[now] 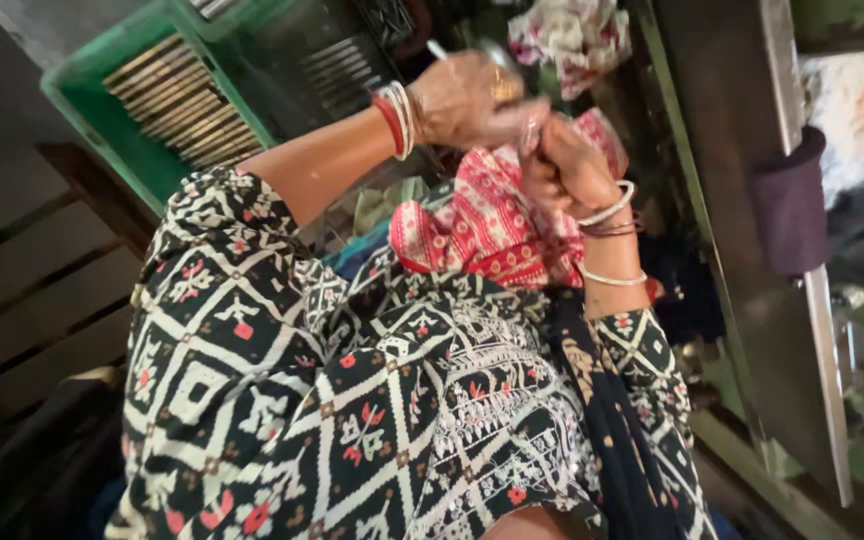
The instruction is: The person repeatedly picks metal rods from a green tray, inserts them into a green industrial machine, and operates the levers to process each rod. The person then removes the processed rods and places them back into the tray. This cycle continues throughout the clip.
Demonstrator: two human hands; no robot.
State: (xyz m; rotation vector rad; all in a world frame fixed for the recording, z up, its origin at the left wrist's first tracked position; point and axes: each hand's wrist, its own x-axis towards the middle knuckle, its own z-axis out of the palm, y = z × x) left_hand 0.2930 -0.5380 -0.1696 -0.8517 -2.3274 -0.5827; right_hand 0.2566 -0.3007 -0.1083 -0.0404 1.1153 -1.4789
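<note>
The left hand (467, 100) and the right hand (570, 165) are held close together above a piece of red patterned cloth (482, 225), which is bunched in front of the body and lies against the black, white and red printed garment (352, 400) worn by the person. The grip of the right hand is closed into a fist on an upper fold of the red cloth, near a pinkish edge of it. The fingers of the left hand are drawn together at the same spot, touching the right hand; what is pinched between them cannot be told, though a thin pale sliver is seen jutting above the knuckles. Red and white bangles (398, 120) are worn on the left wrist, and pale bangles (610, 212) on the right. A green crate (102, 125) filled with flat metal pieces is seen to the left, behind the left forearm. A crumpled white floral cloth (572, 35) lies beyond the hands, and a grey metal post (802, 250) stands on the right.
</note>
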